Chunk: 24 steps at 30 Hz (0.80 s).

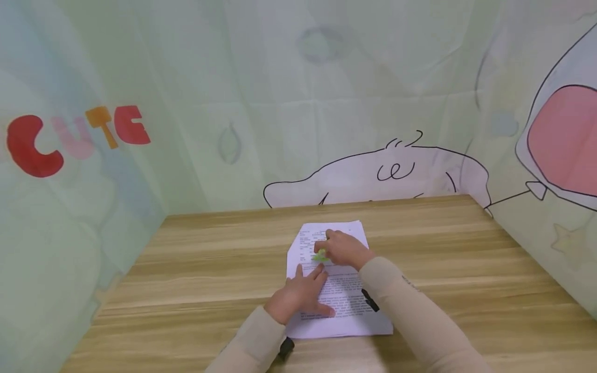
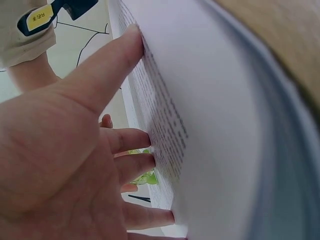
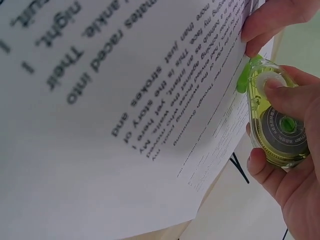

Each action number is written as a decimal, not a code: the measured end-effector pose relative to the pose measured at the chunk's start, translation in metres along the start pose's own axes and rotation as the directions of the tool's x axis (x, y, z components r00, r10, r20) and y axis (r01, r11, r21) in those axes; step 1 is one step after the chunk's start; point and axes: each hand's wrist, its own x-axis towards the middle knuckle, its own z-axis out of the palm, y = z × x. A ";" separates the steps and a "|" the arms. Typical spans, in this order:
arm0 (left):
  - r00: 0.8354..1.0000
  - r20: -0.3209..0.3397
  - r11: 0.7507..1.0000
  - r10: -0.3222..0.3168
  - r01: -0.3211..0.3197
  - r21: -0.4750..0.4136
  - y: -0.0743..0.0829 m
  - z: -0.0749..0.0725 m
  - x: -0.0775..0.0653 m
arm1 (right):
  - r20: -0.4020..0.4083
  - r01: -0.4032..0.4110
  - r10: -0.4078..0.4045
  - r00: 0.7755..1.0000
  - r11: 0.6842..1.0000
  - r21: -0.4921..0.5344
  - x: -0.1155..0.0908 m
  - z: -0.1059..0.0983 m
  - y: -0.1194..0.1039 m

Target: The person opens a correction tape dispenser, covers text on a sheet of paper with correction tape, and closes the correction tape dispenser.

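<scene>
A stack of printed paper sheets (image 1: pixel 342 325) lies on the table under both hands. My right hand (image 1: pixel 347 249) grips a clear yellow-green correction tape (image 3: pixel 265 115), thumb against its side and fingers curled behind. The right wrist view shows its dark reel with a green hub, and a bright green cap (image 3: pixel 243 78) at the end by the page. My left hand (image 1: pixel 302 294) rests on the lower left of the top sheet with fingers spread, its fingertips on the printed lines just below the correction tape.
The wood-grain table (image 1: pixel 210 269) extends around the stack on all sides. Behind it hangs a pale green printed cloth (image 1: pixel 196 119) with cartoon drawings and coloured letters at the left. A dark wrist device (image 1: pixel 370 300) hangs under the right sleeve.
</scene>
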 end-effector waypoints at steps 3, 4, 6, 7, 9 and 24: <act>1.000 -0.003 1.000 -0.001 0.001 -0.001 0.000 0.000 0.001 | -0.010 0.007 -0.008 1.000 1.000 -0.010 -0.001 -0.001 0.001; 1.000 -0.002 1.000 -0.002 0.002 -0.003 0.000 -0.001 0.001 | -0.013 0.010 -0.010 1.000 1.000 -0.012 -0.001 -0.001 0.001; 1.000 -0.001 1.000 -0.006 0.006 -0.008 0.001 -0.001 0.001 | -0.023 0.017 -0.017 1.000 1.000 -0.012 -0.001 -0.001 0.002; 1.000 -0.001 1.000 -0.006 0.006 -0.008 0.001 -0.001 0.001 | -0.024 0.021 -0.021 0.999 1.000 -0.011 -0.002 0.000 0.002; 1.000 0.002 1.000 -0.007 0.007 -0.011 0.001 0.000 0.001 | -0.021 0.021 -0.021 1.000 1.000 -0.008 -0.002 0.000 0.002; 1.000 -0.012 1.000 0.001 -0.001 -0.013 -0.001 -0.001 -0.002 | -0.009 -0.008 0.008 1.000 1.000 0.020 -0.004 -0.005 0.001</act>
